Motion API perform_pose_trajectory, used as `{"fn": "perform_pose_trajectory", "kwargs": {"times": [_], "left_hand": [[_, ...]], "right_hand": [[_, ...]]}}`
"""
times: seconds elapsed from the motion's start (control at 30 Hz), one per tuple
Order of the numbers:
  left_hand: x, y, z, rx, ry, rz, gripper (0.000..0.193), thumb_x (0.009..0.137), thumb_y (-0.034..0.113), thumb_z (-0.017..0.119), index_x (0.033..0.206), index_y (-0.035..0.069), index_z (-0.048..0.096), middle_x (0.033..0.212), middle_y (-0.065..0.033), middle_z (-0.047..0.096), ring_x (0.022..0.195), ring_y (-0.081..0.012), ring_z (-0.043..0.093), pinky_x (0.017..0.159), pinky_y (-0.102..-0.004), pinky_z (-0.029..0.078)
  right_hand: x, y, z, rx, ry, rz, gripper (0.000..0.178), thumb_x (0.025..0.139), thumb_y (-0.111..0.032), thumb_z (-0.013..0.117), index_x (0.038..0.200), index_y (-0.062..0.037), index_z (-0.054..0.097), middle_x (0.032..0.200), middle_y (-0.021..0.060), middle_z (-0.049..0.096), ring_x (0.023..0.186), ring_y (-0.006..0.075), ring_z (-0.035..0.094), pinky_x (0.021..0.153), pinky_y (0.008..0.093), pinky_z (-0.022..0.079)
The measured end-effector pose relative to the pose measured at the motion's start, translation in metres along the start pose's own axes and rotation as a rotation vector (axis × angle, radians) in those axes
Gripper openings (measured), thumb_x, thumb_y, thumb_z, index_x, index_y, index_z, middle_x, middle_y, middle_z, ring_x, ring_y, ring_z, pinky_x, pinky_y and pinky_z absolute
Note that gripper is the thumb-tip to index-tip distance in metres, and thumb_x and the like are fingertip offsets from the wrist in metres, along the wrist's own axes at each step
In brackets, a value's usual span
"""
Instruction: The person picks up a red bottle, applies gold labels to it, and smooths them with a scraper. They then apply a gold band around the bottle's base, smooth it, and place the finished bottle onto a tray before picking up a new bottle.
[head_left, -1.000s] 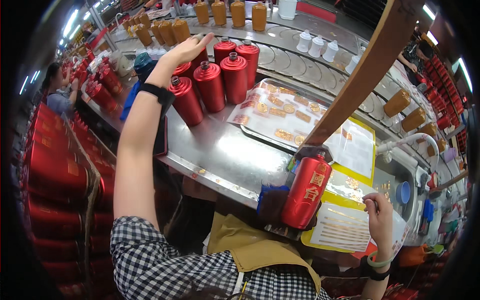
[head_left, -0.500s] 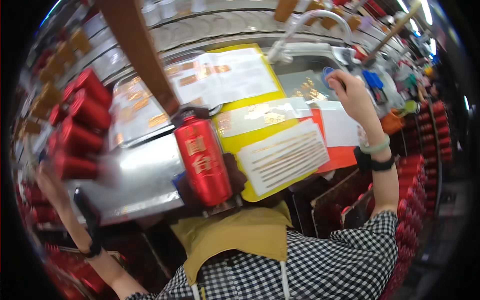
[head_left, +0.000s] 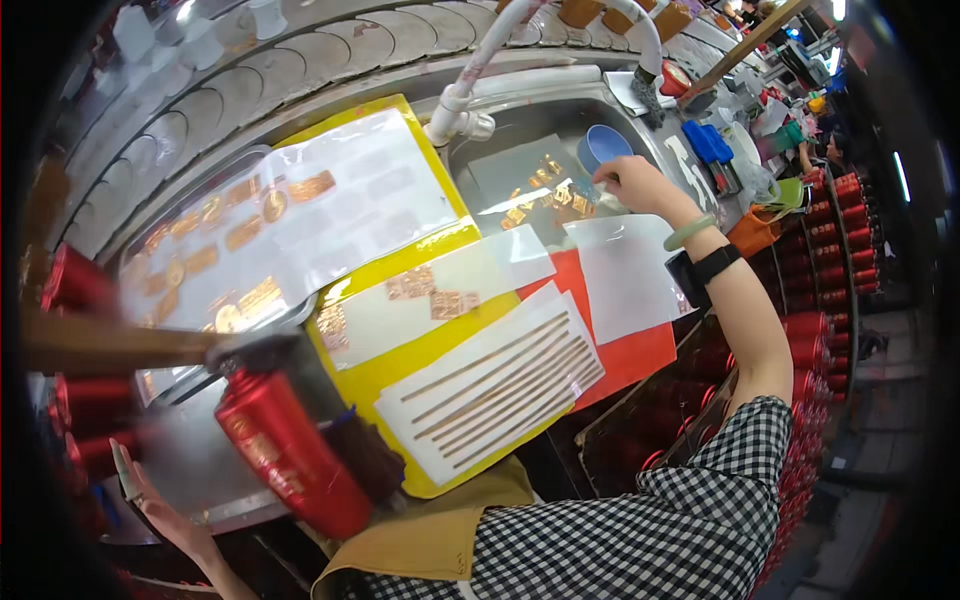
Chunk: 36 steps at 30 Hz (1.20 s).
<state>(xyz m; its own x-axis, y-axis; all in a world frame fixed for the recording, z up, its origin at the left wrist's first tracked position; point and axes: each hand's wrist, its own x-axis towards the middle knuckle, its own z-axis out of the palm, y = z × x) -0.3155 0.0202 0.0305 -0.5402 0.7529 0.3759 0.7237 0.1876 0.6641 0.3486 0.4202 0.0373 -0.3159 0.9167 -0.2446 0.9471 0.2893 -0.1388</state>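
My right hand (head_left: 645, 188) is over the water-filled metal sink (head_left: 545, 95), its fingers bent and drawn together by the rim of a small blue bowl (head_left: 604, 148). What the fingertips hold, if anything, is too small to make out. Beside them, gold decals (head_left: 540, 195) lie in the sink. At the lower left, my left hand (head_left: 160, 505) has its fingers stretched out near several red bottles (head_left: 88, 415); nothing shows in its grip. A red bottle (head_left: 290, 450) lies tilted in front of my body, its neck end against a dark holder below a wooden bar (head_left: 120, 343).
White sheets with gold decals (head_left: 365, 185) and a sheet with brown strips (head_left: 490, 385) lie on yellow boards. An orange-red sheet (head_left: 635, 365) sits to their right. A white faucet (head_left: 460, 110) arches over the sink. Racks of red bottles (head_left: 845, 245) stand at right.
The view has turned to the right. My right hand has come down closer to the blue bowl and the decals. My left hand stays by the red bottles, its fingers now straighter.
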Motion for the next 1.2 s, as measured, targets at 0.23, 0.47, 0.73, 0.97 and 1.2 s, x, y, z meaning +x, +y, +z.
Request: {"fn": "perform_pose_trajectory", "kwargs": {"times": [0.23, 0.47, 0.73, 0.97, 1.2], "left_hand": [[-0.005, -0.028, 0.024, -0.109, -0.019, -0.265, 0.107, 0.096, 0.084, 0.02, 0.16, -0.001, 0.031, 0.166, -0.0144, 0.035, 0.154, -0.0298, 0.034, 0.127, -0.0473, 0.023], [-0.002, -0.059, 0.021, -0.182, 0.004, -0.325, 0.111, 0.093, 0.087, 0.022, 0.16, -0.001, 0.032, 0.167, -0.0137, 0.035, 0.154, -0.0285, 0.035, 0.127, -0.0476, 0.023], [-0.008, -0.026, 0.029, -0.087, -0.006, -0.293, 0.101, 0.099, 0.08, 0.02, 0.159, -0.001, 0.034, 0.165, -0.0153, 0.037, 0.153, -0.0282, 0.036, 0.128, -0.0488, 0.023], [-0.01, -0.045, 0.021, -0.084, -0.013, -0.318, 0.107, 0.096, 0.083, 0.018, 0.161, -0.002, 0.029, 0.165, -0.0186, 0.035, 0.154, -0.0267, 0.033, 0.129, -0.0468, 0.022], [-0.009, -0.077, 0.013, -0.164, -0.047, -0.202, 0.097, 0.103, 0.075, 0.024, 0.15, -0.008, 0.043, 0.153, -0.0246, 0.048, 0.136, -0.0449, 0.052, 0.117, -0.0586, 0.039]], "right_hand": [[0.043, -0.014, 0.026, 0.014, -0.214, -0.017, 0.028, 0.086, -0.014, 0.073, 0.112, -0.0035, 0.075, 0.098, 0.0214, 0.075, 0.094, 0.0377, 0.072, 0.083, 0.0431, 0.055], [0.105, -0.012, 0.047, -0.018, -0.3, -0.08, 0.027, 0.086, -0.026, 0.077, 0.104, -0.0052, 0.078, 0.096, 0.0145, 0.077, 0.086, 0.0303, 0.073, 0.08, 0.0399, 0.056], [0.144, -0.032, 0.044, 0.315, -0.146, -0.031, 0.037, 0.091, -0.022, 0.074, 0.122, -0.0015, 0.073, 0.086, 0.0063, 0.071, 0.076, 0.0159, 0.068, 0.068, 0.0323, 0.054], [0.132, -0.008, 0.027, 0.164, -0.182, -0.01, 0.041, 0.087, -0.016, 0.075, 0.125, 0.0003, 0.071, 0.085, 0.01, 0.072, 0.075, 0.0181, 0.069, 0.075, 0.0337, 0.055], [0.1, 0.011, 0.022, 0.038, -0.272, -0.076, 0.031, 0.082, -0.007, 0.074, 0.113, -0.0023, 0.077, 0.095, 0.0116, 0.077, 0.087, 0.0247, 0.073, 0.084, 0.0356, 0.056]]}}
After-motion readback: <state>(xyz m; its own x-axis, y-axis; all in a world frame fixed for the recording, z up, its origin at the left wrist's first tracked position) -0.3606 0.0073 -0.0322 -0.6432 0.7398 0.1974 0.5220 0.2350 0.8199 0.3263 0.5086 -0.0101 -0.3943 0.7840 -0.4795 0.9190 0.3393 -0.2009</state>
